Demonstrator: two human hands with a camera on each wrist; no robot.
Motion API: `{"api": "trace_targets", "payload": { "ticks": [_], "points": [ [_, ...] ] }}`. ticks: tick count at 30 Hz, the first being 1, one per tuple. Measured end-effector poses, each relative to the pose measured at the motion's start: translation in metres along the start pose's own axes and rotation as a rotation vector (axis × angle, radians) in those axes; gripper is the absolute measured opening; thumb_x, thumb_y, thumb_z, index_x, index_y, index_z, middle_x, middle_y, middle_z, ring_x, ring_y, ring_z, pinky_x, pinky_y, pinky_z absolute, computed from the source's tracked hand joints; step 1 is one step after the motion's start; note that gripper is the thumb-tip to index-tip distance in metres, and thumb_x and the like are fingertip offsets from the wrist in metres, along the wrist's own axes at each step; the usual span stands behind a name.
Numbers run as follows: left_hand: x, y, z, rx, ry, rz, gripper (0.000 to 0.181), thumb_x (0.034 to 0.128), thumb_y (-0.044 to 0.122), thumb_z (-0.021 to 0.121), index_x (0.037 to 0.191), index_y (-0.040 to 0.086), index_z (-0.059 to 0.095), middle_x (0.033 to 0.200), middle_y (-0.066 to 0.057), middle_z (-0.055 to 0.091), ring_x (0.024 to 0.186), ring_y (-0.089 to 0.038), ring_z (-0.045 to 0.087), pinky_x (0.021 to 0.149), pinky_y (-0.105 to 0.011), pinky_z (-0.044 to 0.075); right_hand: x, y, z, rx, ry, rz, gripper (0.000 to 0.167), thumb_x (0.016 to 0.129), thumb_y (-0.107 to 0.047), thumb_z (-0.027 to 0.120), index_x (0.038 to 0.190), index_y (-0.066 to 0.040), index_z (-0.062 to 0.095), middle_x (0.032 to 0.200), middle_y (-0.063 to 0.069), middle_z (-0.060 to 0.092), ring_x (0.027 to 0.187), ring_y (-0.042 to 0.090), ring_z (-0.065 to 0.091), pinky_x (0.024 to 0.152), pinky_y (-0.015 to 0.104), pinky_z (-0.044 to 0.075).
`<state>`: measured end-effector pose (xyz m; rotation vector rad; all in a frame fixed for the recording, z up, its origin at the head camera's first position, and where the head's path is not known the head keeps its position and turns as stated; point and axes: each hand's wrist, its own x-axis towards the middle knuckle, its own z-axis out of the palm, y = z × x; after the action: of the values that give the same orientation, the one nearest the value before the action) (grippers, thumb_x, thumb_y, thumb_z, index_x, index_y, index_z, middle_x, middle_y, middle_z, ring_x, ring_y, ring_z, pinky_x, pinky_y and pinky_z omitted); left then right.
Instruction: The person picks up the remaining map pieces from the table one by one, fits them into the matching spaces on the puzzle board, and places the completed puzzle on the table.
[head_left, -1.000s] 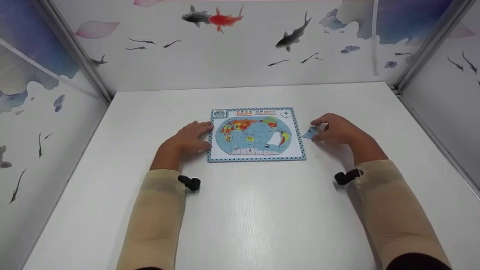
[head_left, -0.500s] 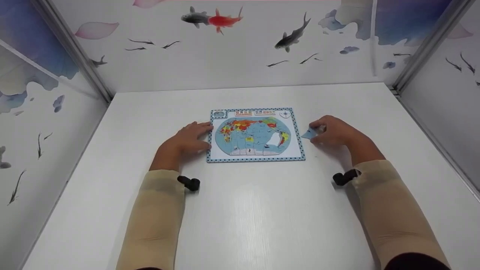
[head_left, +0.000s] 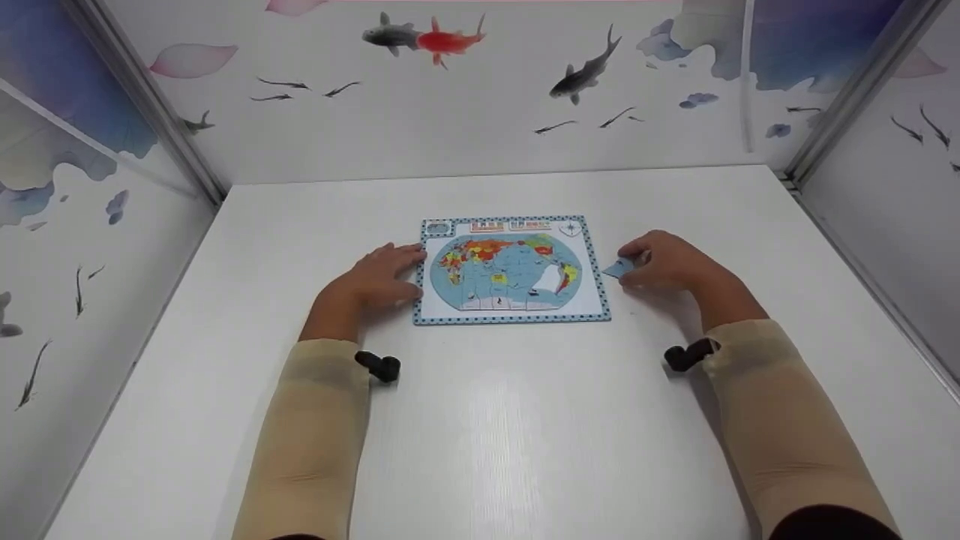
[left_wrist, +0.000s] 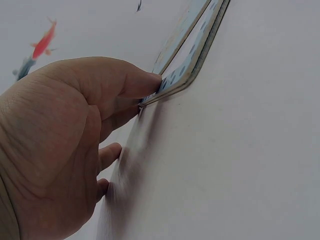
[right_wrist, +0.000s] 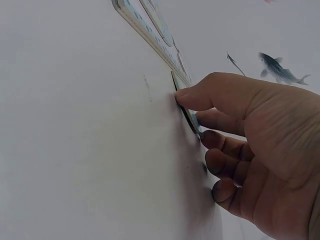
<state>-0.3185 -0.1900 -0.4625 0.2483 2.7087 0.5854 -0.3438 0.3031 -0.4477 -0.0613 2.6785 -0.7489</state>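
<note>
A world map jigsaw puzzle (head_left: 514, 319) with a dotted blue border lies flat on the white table. A white gap (head_left: 548, 279) shows at the right part of the map, left of the yellow landmass. My left hand (head_left: 379, 274) rests against the puzzle's left edge; its thumb (left_wrist: 145, 84) touches the dotted border in the left wrist view. Just beyond the right edge, my right hand (head_left: 664, 260) pinches a small blue puzzle piece (head_left: 617, 268) between thumb and fingers. In the right wrist view the piece (right_wrist: 188, 116) appears edge-on, partly covered by the fingers.
White table (head_left: 465, 435) surface extends all round the puzzle. A back wall (head_left: 495, 112) printed with fish and side panels with similar prints enclose it. Black wrist cameras (head_left: 381, 366) sit at both sleeve cuffs.
My right hand has shifted very slightly, with the puzzle piece still pinched beside the puzzle. My left hand stays at the left edge.
</note>
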Motion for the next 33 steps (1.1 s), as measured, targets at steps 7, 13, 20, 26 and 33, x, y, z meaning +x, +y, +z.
{"api": "trace_targets", "payload": {
  "ticks": [7, 13, 20, 26, 33],
  "points": [
    [-0.001, 0.000, 0.000, -0.003, 0.000, -0.013, 0.078, 0.0968, 0.046, 0.064, 0.167, 0.049, 0.030, 0.180, 0.017, 0.017, 0.172, -0.024, -0.001, 0.135, -0.067, 0.007, -0.002, -0.004, -0.004, -0.005, 0.035, -0.020, 0.067, 0.091, -0.037, 0.083, 0.150, -0.017, 0.061, 0.148, 0.013, 0.054, 0.125, 0.036, 0.052, 0.104, 0.051, 0.054],
    [-0.001, 0.001, 0.001, -0.011, 0.003, -0.016, 0.077, 0.0970, 0.045, 0.064, 0.167, 0.048, 0.031, 0.181, 0.017, 0.017, 0.172, -0.024, -0.001, 0.136, -0.066, 0.006, -0.005, -0.015, -0.002, -0.013, 0.050, -0.070, 0.067, 0.089, -0.040, 0.084, 0.149, -0.017, 0.063, 0.148, 0.010, 0.056, 0.123, 0.033, 0.053, 0.100, 0.045, 0.055],
    [0.000, 0.001, 0.000, -0.013, -0.005, -0.010, 0.077, 0.0972, 0.044, 0.064, 0.167, 0.047, 0.031, 0.180, 0.018, 0.017, 0.172, -0.023, -0.001, 0.136, -0.066, 0.006, -0.010, -0.030, 0.000, -0.009, 0.042, -0.111, 0.064, 0.089, -0.035, 0.086, 0.147, -0.018, 0.065, 0.143, 0.008, 0.059, 0.120, 0.032, 0.054, 0.100, 0.044, 0.053],
    [0.000, 0.002, 0.000, -0.018, -0.009, -0.009, 0.078, 0.0969, 0.044, 0.064, 0.167, 0.048, 0.030, 0.180, 0.018, 0.017, 0.172, -0.024, -0.002, 0.136, -0.065, 0.005, -0.013, -0.050, 0.002, -0.020, 0.017, -0.127, 0.061, 0.088, -0.031, 0.086, 0.145, -0.021, 0.067, 0.140, 0.005, 0.061, 0.117, 0.031, 0.056, 0.098, 0.043, 0.056],
    [0.000, 0.001, 0.002, -0.029, 0.006, -0.015, 0.078, 0.0958, 0.043, 0.066, 0.167, 0.047, 0.032, 0.180, 0.018, 0.018, 0.172, -0.022, -0.001, 0.137, -0.064, 0.005, -0.011, -0.076, 0.010, -0.037, 0.013, -0.164, 0.058, 0.089, -0.029, 0.086, 0.144, -0.024, 0.069, 0.134, 0.003, 0.061, 0.113, 0.028, 0.056, 0.091, 0.038, 0.056]
  ]
}}
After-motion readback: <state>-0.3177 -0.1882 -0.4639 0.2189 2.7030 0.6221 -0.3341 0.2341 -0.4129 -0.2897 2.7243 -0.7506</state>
